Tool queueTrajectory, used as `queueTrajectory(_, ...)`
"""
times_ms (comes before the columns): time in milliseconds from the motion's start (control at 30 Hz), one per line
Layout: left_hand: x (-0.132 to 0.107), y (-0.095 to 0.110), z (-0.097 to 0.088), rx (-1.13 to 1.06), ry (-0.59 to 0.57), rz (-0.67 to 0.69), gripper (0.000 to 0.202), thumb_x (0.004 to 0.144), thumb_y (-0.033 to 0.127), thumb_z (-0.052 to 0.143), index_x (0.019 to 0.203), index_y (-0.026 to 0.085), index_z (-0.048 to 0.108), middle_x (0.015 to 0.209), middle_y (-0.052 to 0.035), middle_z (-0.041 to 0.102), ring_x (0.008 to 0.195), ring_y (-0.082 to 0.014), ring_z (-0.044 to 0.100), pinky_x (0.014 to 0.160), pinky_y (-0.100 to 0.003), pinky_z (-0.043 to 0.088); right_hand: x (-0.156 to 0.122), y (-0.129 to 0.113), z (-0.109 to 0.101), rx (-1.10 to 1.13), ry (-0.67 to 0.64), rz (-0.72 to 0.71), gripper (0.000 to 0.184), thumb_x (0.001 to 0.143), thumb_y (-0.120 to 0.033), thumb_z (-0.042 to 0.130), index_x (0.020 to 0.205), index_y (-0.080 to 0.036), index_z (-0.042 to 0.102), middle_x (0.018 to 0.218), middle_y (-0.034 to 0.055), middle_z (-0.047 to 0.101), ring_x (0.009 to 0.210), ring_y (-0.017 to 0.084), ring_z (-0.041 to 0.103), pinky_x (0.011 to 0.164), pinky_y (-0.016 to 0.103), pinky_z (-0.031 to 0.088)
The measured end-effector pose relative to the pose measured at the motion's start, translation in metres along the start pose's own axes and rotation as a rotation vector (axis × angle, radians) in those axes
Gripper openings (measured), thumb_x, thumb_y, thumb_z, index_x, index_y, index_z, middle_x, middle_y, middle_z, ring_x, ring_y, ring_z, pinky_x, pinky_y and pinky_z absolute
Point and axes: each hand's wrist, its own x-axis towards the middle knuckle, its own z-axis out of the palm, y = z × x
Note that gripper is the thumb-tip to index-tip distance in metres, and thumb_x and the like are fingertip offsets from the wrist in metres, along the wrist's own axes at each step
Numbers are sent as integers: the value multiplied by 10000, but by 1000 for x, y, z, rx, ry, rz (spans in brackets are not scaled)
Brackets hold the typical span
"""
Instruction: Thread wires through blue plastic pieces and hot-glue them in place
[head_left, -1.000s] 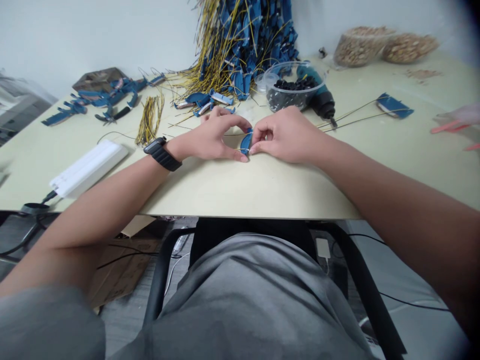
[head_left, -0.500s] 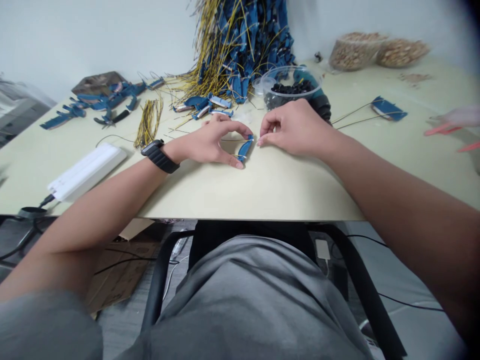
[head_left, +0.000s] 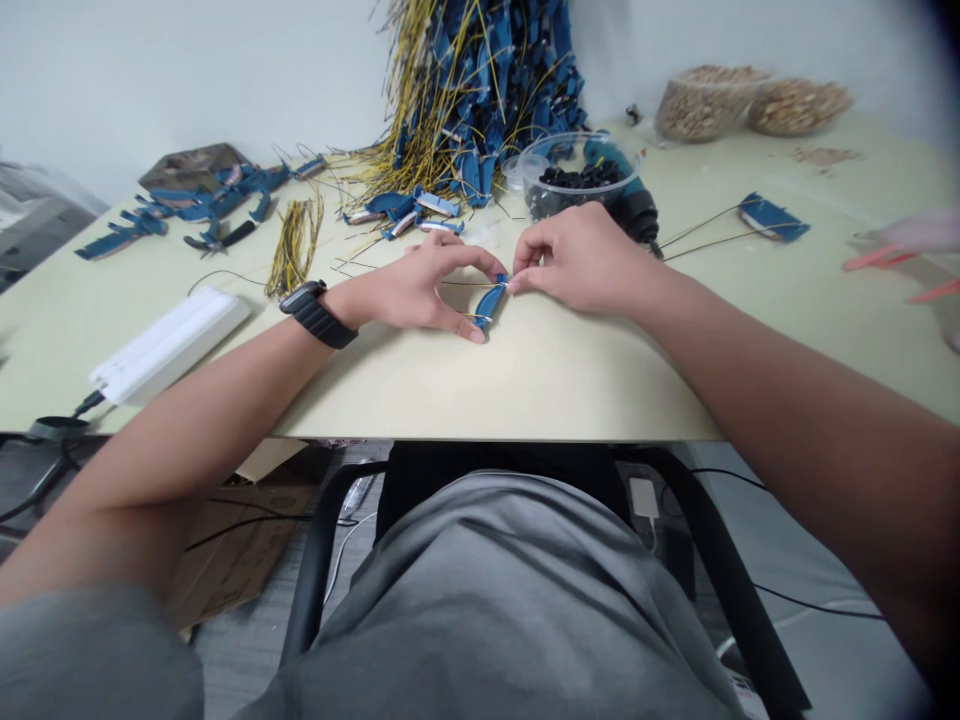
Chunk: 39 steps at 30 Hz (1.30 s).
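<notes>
A blue connector strip (head_left: 489,303) with thin wires lies on the pale table (head_left: 570,385), tilted between my hands. My left hand (head_left: 420,290) arches around it, with the index fingertip at its upper end and the thumb at its lower end. My right hand (head_left: 577,262) comes in from the right, its thumb and finger pinched on a thin wire (head_left: 510,283) at the strip's upper end. The fingers hide part of that end.
A tall heap of blue connectors with yellow wires (head_left: 480,100) stands behind my hands. Nearby are a plastic tub of black parts (head_left: 577,180), a drill (head_left: 634,210), pliers (head_left: 225,237) and a white power strip (head_left: 169,345). Another person's hand (head_left: 919,235) shows at right.
My right hand has closed back in on the strip's upper end after sitting slightly apart from it. My left hand stays around the strip, and the view has shifted slightly.
</notes>
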Motion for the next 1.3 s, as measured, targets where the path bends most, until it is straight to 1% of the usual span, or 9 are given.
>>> queueTrajectory(200, 1, -1, 1, -5, 12, 4, 1053, 786, 1031, 1030, 1563, 338, 872, 1542, -135, 854, 1476, -432, 645, 1346, -535, 468, 0, -3, 1, -3, 2, 16, 163, 1018, -442, 998, 979, -308, 914, 899, 83, 834, 919, 347, 792, 913, 528, 625)
queueTrajectory(367, 1, -2, 1, -11, 19, 5, 1058, 772, 1020, 1050, 1558, 334, 877, 1547, -138, 855, 1468, -424, 646, 1337, -541, 468, 2, 3, 3, 21, 3, -5, 272, 1028, -579, 992, 1008, -315, 930, 880, 83, 830, 927, 352, 788, 870, 522, 627)
queueTrajectory(433, 2, -3, 2, -15, 19, 7, 1059, 765, 1019, 1058, 1554, 335, 881, 1525, -135, 859, 1454, -422, 655, 1333, -541, 467, 2, 4, 4, 21, 3, 0, 278, 1033, -585, 989, 1016, -313, 932, 881, 85, 831, 921, 350, 786, 866, 521, 623)
queueTrajectory(600, 3, -5, 3, -31, 26, 10, 1059, 755, 1045, 1051, 1517, 326, 892, 1471, -137, 872, 1414, -419, 678, 1327, -562, 465, 2, 1, 4, 14, -7, 14, 248, 1035, -540, 998, 1011, -303, 929, 899, 88, 839, 906, 344, 786, 868, 520, 616)
queueTrajectory(767, 4, -6, 3, -28, 24, 14, 1068, 737, 1040, 1060, 1529, 344, 892, 1528, -125, 885, 1423, -412, 691, 1309, -531, 484, 3, -2, 3, 11, -9, 29, 195, 1024, -492, 1004, 1002, -310, 937, 943, 84, 866, 944, 350, 809, 898, 529, 624)
queueTrajectory(900, 3, -5, 2, -21, 17, 13, 1065, 776, 1036, 1044, 1557, 330, 888, 1556, -131, 875, 1444, -413, 689, 1330, -538, 465, 2, -2, 0, 12, -17, 24, 165, 1019, -459, 1015, 1007, -309, 947, 970, 87, 882, 991, 357, 826, 932, 526, 628)
queueTrajectory(1033, 3, -5, 1, -10, 8, 15, 1072, 787, 1046, 1032, 1575, 334, 887, 1587, -127, 865, 1444, -416, 688, 1353, -563, 442, 0, -9, -5, 9, -31, 55, 44, 996, -329, 978, 1012, -301, 949, 1005, 78, 908, 996, 341, 832, 951, 505, 633)
queueTrajectory(1133, 3, -5, 1, -10, 9, 21, 1080, 800, 1059, 1017, 1584, 327, 890, 1581, -128, 868, 1442, -412, 688, 1349, -558, 444, -1, -16, -7, 0, -45, 90, 50, 974, -249, 952, 1008, -286, 945, 1066, 77, 932, 1040, 330, 841, 1013, 491, 634)
queueTrajectory(1300, 3, -7, 2, -13, 25, 38, 1102, 805, 1083, 1002, 1586, 312, 903, 1566, -141, 874, 1415, -404, 697, 1313, -547, 474, 1, -20, -6, 7, -46, 112, 46, 970, -286, 973, 1010, -300, 954, 1052, 77, 926, 1071, 358, 854, 994, 492, 641)
